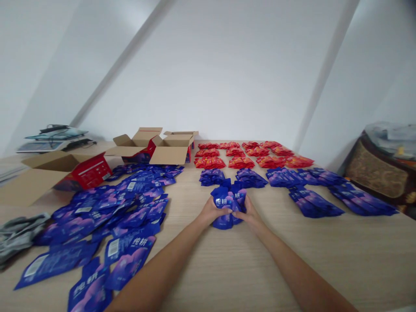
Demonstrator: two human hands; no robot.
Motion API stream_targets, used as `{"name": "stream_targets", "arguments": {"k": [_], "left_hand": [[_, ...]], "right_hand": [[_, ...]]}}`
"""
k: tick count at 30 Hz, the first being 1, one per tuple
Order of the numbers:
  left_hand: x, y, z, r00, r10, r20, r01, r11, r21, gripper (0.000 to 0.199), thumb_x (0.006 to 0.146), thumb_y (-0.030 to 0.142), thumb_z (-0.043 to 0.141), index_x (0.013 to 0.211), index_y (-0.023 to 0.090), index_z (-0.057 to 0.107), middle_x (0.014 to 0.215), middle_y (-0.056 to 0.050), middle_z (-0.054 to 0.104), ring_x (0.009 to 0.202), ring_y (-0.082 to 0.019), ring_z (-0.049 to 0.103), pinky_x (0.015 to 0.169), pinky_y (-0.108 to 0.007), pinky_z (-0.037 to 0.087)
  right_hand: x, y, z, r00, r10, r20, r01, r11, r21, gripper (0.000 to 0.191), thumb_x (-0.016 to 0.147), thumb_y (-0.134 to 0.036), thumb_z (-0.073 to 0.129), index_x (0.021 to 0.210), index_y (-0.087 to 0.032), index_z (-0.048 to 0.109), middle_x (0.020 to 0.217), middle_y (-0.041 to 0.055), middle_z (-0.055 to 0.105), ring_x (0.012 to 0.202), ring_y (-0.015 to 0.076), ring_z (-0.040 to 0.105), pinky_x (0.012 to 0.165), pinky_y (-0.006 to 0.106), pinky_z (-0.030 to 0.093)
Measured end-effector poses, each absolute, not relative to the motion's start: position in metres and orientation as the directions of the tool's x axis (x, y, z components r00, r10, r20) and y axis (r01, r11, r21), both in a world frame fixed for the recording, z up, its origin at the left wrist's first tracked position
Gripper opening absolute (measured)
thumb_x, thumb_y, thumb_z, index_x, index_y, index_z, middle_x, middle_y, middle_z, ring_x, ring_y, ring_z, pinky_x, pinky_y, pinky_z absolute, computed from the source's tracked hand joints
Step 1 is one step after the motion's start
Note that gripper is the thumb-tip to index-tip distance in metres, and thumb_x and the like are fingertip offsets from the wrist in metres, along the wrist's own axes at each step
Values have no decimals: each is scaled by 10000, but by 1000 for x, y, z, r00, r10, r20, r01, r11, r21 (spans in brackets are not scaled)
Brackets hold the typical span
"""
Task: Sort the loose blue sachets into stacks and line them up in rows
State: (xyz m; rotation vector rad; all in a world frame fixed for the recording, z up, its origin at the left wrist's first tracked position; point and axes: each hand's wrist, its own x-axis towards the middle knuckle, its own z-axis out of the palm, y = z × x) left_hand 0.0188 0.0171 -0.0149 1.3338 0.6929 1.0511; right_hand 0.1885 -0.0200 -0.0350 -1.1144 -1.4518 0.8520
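Note:
Both hands meet over the middle of the table, closed around a small bunch of blue pouches with white lettering and a purple print. My left hand grips the bunch from its left side, thumb across the front. From the right, my right hand holds it the same way, and the two thumbs nearly touch. How many pouches are in the bunch is hidden. Just behind it lie two fanned stacks of blue pouches, a left stack and a right stack.
A loose heap of blue pouches spreads across the left. Open cartons stand behind it, and grey gloves lie at the left edge. Red pouch stacks form rows at the back. More blue stacks lie right, near a patterned chair.

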Motion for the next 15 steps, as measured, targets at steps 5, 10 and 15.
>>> {"name": "stream_targets", "arguments": {"k": [5,10,15], "left_hand": [[20,7,-9,359,908,218,-158,-171,972,651,533,274,848,1114,155,578,1103,-95,660,1016,-237,615,911,-321,466],[22,4,-7,384,871,308,-208,-244,947,723,546,273,846,1187,186,523,1178,-94,609,1065,-236,581,937,-344,442],[15,14,-15,535,807,251,-222,-152,963,795,483,220,863,1199,163,523,1168,-96,608,1068,-256,565,942,-394,423]], "right_hand": [[191,-25,-29,-82,951,297,190,307,-933,829,627,-382,711,1317,-210,285,1303,113,501,1210,252,473,1032,426,358],[195,-26,-29,-56,922,384,134,388,-912,840,638,-363,751,1326,-250,282,1258,91,512,1182,255,493,1019,439,372],[197,-28,-25,-200,924,325,45,340,-939,938,631,-365,778,1394,-304,236,1286,83,510,1175,284,513,983,453,417]]}}
